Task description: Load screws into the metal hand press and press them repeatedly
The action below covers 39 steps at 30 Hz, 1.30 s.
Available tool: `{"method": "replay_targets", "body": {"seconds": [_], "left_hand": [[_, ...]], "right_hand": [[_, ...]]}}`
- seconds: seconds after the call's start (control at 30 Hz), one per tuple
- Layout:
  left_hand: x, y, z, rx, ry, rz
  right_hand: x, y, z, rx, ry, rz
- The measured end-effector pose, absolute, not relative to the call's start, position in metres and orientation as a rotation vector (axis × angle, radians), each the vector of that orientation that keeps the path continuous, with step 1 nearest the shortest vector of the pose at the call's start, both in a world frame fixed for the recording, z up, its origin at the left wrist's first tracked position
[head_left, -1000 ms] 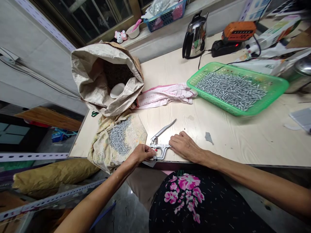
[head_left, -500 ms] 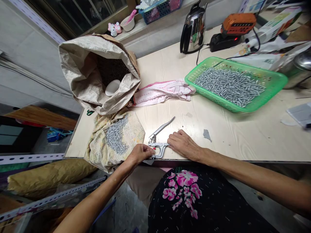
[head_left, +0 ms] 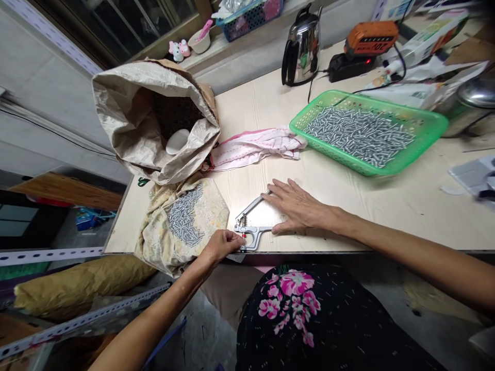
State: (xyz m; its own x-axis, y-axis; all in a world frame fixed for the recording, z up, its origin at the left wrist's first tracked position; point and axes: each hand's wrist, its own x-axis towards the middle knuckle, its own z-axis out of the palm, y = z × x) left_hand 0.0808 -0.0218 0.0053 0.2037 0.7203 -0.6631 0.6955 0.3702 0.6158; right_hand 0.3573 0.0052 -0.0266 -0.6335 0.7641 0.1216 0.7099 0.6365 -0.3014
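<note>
Snap-fastener pliers (head_left: pixel 257 230) of grey metal lie at the front edge of the table, their two handles spread apart to the right. My left hand (head_left: pixel 219 248) pinches at the jaw, beside a small red part; what its fingertips hold is hidden. My right hand (head_left: pixel 299 207) is open over the handle ends, its fingers spread at the upper handle and its thumb by the end of the lower one. Left of the pliers, a pile of small silvery metal tubes (head_left: pixel 184 219) rests on a patterned yellowish cloth (head_left: pixel 212 203).
A green basket (head_left: pixel 419 152) of similar metal pieces stands at the right. Behind the cloth is a large open sack (head_left: pixel 116 103) with dark contents and a white scoop (head_left: pixel 178 141). A pink-white towel (head_left: pixel 255 149), a kettle (head_left: pixel 303 51) and an orange battery (head_left: pixel 371 38) are farther back.
My right hand has opened from a closed fist by the lower handle and risen, fingers spreading to the upper handle. My left hand stays at the jaw. The view has shifted slightly.
</note>
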Motion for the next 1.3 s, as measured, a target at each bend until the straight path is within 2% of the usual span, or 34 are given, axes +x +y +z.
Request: {"method": "replay_targets", "body": {"seconds": [0.5, 0.6, 0.67, 0.8, 0.97, 1.13, 1.3], "left_hand": [[0.077, -0.023, 0.003, 1.394, 1.503, -0.001], [0.081, -0.032, 0.009, 1.654, 1.611, -0.047], [0.092, -0.042, 0.015, 1.968, 1.696, 0.064], [0.127, -0.044, 0.014, 2.468, 1.364, 0.294], [0.153, -0.007, -0.001, 2.592, 0.943, 0.150], [0.156, 0.007, 0.006, 2.597, 0.942, 0.000], [0.160, -0.001, 0.004, 2.592, 1.014, 0.058]], "right_hand": [[0.354, -0.006, -0.007, -1.187, -2.657, 0.281], [0.354, -0.015, -0.003, -1.162, -2.631, 0.324], [0.354, -0.020, -0.003, -1.136, -2.600, 0.347], [0.352, -0.023, -0.010, -1.163, -2.522, 0.377], [0.356, -0.025, -0.010, -1.207, -2.511, 0.467], [0.361, -0.029, 0.001, -1.290, -2.485, 0.584], [0.357, -0.029, -0.010, -1.305, -2.439, 0.578]]}}
